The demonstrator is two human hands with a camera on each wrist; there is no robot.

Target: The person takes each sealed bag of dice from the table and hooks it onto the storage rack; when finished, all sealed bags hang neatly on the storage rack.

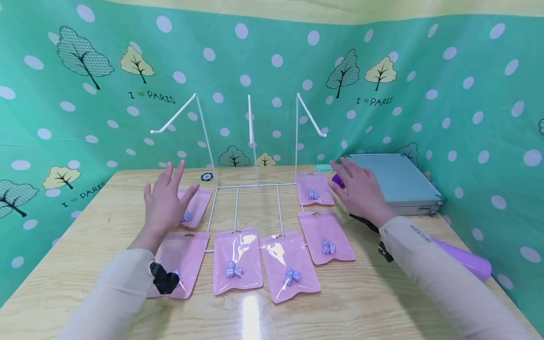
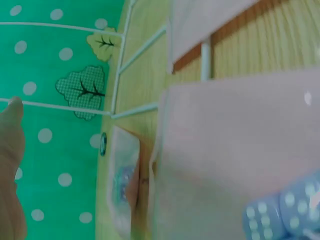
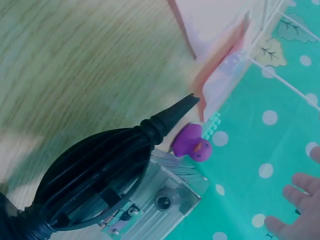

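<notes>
My left hand [image 1: 163,203] hovers with fingers spread over the left side of the table, partly covering a pink pouch [image 1: 203,203] with dice in it. Below its wrist lies another pink pouch [image 1: 191,250]; in the left wrist view, blotchy blue dice [image 2: 285,210] show large through a pouch, and the thumb [image 2: 11,160] stands apart from it. My right hand [image 1: 361,189], also spread and holding nothing, is over the right side. Under it lies a black bulb air blower [image 3: 95,170], mostly hidden in the head view. A purple rubber duck [image 3: 192,142] sits by the blower's nozzle.
A white wire rack [image 1: 257,186] with three raised prongs stands mid-table. Pink dice pouches [image 1: 235,243] [image 1: 289,255] [image 1: 325,231] [image 1: 314,182] lie on and around its base. At right are a silver case [image 1: 391,179] and a purple cylinder [image 1: 467,259]. A poker chip [image 1: 207,176] lies behind.
</notes>
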